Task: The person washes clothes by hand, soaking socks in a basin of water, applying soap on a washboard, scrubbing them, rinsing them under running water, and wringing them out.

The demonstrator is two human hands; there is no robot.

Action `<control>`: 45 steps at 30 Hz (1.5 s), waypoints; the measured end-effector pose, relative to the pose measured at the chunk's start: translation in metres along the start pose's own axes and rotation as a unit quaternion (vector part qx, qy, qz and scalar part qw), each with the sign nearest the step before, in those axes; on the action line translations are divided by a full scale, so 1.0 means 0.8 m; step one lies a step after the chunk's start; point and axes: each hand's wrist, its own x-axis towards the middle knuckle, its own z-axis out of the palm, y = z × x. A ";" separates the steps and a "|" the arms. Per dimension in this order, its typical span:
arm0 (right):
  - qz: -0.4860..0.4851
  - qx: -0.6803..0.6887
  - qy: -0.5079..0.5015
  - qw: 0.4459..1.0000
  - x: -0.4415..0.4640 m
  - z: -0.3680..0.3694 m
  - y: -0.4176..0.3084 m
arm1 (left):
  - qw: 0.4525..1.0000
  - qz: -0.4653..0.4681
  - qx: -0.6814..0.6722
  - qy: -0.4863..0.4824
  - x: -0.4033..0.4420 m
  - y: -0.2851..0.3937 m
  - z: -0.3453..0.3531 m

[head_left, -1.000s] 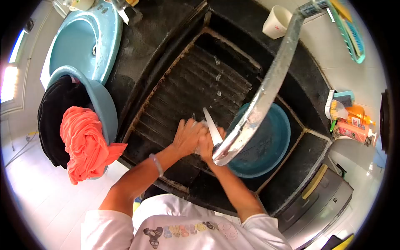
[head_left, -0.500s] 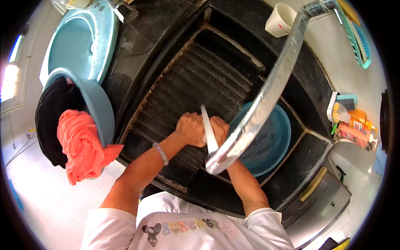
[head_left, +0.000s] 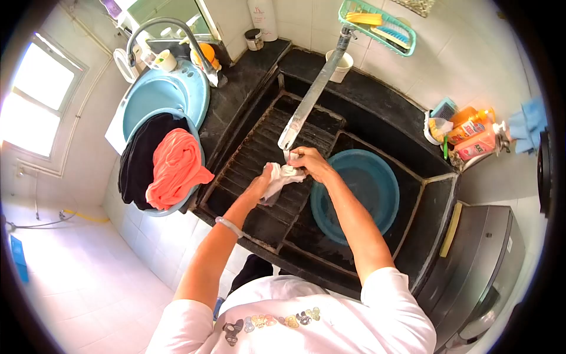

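Observation:
Over the ribbed part of the black sink (head_left: 247,158), a small wet white cloth (head_left: 282,179) is stretched between my two hands. My left hand (head_left: 260,184), with a pale bangle on its wrist, is closed on the cloth's left side. Just under the mouth of the metal tap (head_left: 312,97), my right hand (head_left: 312,164) pinches the cloth's right side. A short stream of water falls from the tap close to my right fingers. The cloth hangs bunched, its lower edge near the ribs. Right of the hands sits a round blue basin (head_left: 386,177) in the sink.
A blue bucket (head_left: 197,200) at left holds dark clothing (head_left: 140,156) and a coral garment (head_left: 175,171). Behind it is a light blue washbasin (head_left: 147,97). A white cup (head_left: 341,69) stands behind the tap, and soap bottles (head_left: 474,141) are at the right.
My hands were pressed together on the ribs; they are now apart and raised, with the white cloth showing between them. The view has tilted up, and the tap's stream looks shorter.

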 end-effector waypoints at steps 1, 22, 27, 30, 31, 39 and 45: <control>-0.030 -0.107 0.031 0.993 0.000 0.005 -0.006 | 1.000 0.019 -0.024 0.005 -0.012 -0.003 -0.007; -0.219 -0.160 0.070 0.960 -0.036 0.061 -0.080 | 0.816 0.449 0.324 0.166 -0.049 0.000 -0.050; -0.228 -0.204 0.056 0.951 -0.029 0.063 -0.029 | 0.964 0.245 -0.103 -0.013 -0.070 0.072 -0.017; -0.132 0.008 -0.005 0.991 -0.053 0.051 -0.042 | 0.942 0.192 -0.269 -0.052 -0.038 0.060 -0.004; -0.110 0.052 -0.004 0.993 -0.052 0.042 -0.039 | 0.936 0.195 -0.289 -0.044 -0.046 0.066 0.003; -0.171 0.091 0.104 0.976 -0.039 0.013 -0.033 | 0.964 0.250 -0.071 -0.053 -0.047 0.078 -0.020; -0.162 0.121 0.072 0.977 -0.016 0.038 -0.023 | 0.936 0.349 -0.031 0.038 -0.044 0.072 -0.024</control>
